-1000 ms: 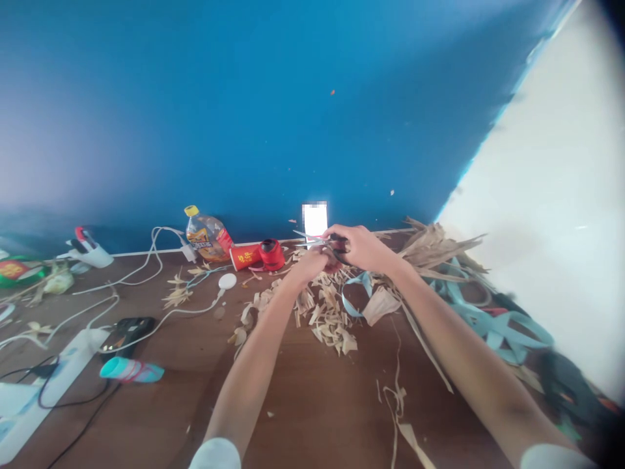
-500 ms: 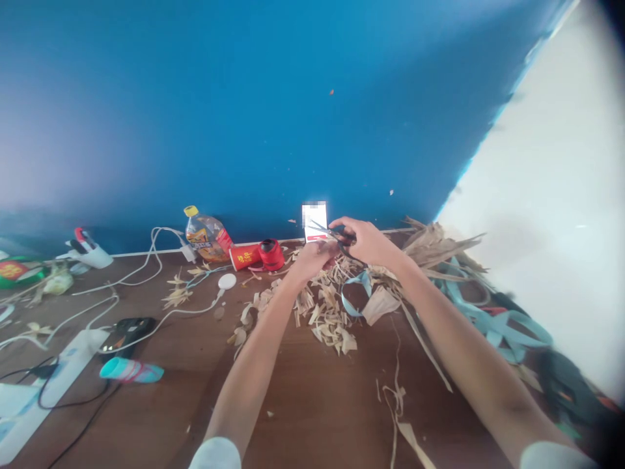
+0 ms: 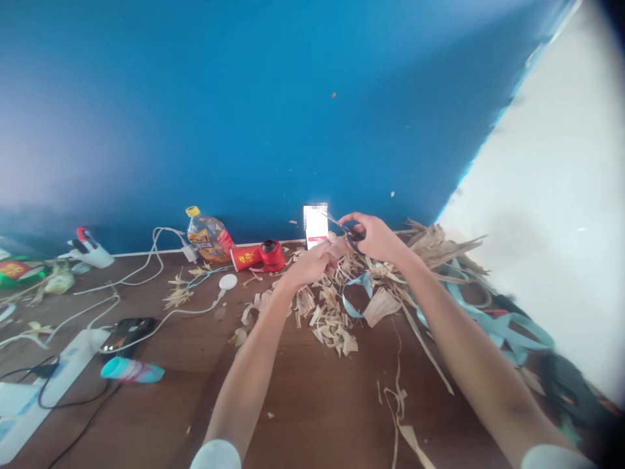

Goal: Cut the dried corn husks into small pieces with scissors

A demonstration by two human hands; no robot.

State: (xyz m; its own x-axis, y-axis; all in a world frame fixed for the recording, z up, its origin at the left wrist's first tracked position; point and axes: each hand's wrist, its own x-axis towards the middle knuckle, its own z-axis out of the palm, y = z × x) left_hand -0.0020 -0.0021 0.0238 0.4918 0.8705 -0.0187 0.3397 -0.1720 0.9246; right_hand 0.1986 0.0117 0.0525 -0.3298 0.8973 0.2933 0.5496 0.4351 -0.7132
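Head camera view: two bare forearms with pale cuffs (image 3: 215, 454) reached from the bottom edge across a brown counter (image 3: 312, 404). To the left of them lay a turquoise cylinder (image 3: 131, 370) on its side and a white power strip (image 3: 63, 378). Between the forearms spread a heap of tan, papery scraps (image 3: 334, 322), with a light-blue ribbon loop (image 3: 347, 305) at its right side. Above the heap were both hands. The left hand (image 3: 317, 260) was curled; whether its fingers held anything could not be told. The right hand (image 3: 375, 236) grasped dark-handled scissors (image 3: 359, 234), their blades pointing up and left. Beyond the left hand, a lit white screen (image 3: 317, 225) stood near the blue wall (image 3: 312, 98). Left of it, a red cup (image 3: 245, 258) lay beside a yellow-capped bottle (image 3: 208, 238).
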